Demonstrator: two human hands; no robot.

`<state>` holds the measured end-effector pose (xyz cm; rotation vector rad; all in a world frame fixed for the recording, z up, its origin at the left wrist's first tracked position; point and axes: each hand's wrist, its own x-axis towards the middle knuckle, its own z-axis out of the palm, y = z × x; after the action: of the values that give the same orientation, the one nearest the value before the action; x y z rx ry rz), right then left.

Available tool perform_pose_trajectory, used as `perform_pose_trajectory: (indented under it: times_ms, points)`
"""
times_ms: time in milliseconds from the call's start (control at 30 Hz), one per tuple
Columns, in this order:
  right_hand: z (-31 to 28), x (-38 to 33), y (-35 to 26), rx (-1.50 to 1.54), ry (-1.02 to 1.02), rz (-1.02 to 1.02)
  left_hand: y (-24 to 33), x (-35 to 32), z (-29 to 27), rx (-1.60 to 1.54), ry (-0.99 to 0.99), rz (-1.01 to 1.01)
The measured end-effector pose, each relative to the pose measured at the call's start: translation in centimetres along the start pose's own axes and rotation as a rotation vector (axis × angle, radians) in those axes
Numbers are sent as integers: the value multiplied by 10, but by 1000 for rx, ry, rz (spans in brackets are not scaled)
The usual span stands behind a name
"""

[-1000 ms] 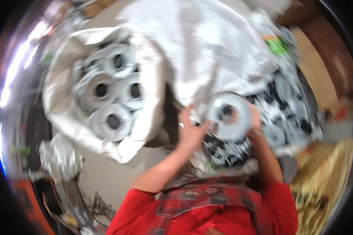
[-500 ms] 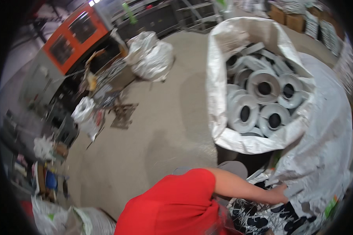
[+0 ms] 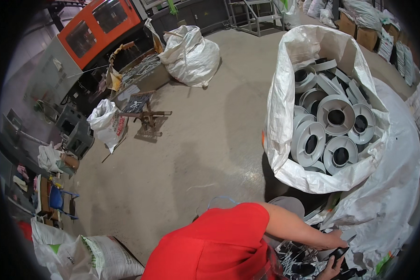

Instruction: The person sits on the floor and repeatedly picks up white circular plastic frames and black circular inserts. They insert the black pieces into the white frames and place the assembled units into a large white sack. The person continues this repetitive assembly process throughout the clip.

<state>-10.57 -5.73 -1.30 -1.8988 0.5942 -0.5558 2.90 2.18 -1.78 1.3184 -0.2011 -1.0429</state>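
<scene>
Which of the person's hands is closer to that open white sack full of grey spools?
The left. The left hand is below the open white sack in the picture; the right hand is lower still, by the bottom edge, farther from it.

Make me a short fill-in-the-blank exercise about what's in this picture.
The grey spools lie in a big sack coloured ____.
The shirt is coloured ____.
The left hand and right hand are toward the picture's lower ____ corner.
The hand higher in the picture is the ____ one.

Missing words: white; red; right; left.
</scene>
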Motion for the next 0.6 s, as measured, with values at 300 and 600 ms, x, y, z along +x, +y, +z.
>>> perform_pose_trajectory:
  times_ms: [300,600]
  points:
    - [-26,-8,-5,-245,-48,-81,5,-22,-8,167,-352,235]
    - [-27,-30,-29,-566,-87,-377,7,-33,-4,57,-392,-39]
